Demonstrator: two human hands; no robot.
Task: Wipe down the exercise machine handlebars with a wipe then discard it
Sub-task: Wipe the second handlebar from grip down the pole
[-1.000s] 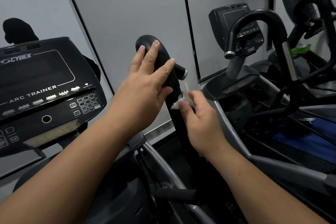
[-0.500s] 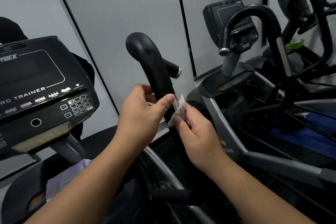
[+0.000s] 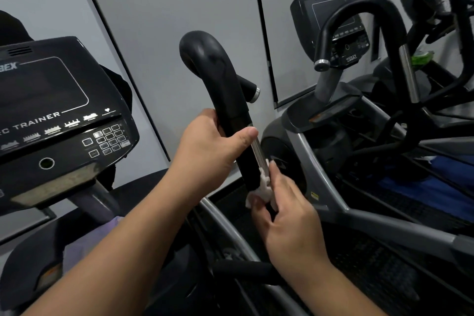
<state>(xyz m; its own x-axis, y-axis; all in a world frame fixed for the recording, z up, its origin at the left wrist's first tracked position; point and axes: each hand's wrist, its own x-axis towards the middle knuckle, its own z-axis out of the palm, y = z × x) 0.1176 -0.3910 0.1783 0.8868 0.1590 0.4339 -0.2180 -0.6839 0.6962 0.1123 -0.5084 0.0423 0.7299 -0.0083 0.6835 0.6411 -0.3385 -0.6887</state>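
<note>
— Handlebar (image 3: 225,100), head view: who grips it?
— The left hand (image 3: 207,146), curled round its black sleeve; just below, the right hand (image 3: 287,215) pinches a crumpled white wipe (image 3: 261,187) against the bar.
— Any containers?
— I cannot tell; a console (image 3: 51,115) stands left.

"TRAINER", partial "BEX" on near console (image 3: 51,110); "750AT" on far console (image 3: 351,59)

The handlebar (image 3: 218,79) at centre frame is glossy black with a silver strip, the wipe (image 3: 261,187) white, the console (image 3: 59,115) at left black with white lettering, the wall panels (image 3: 166,7) pale grey, a green scrap (image 3: 422,56) upper right
</note>
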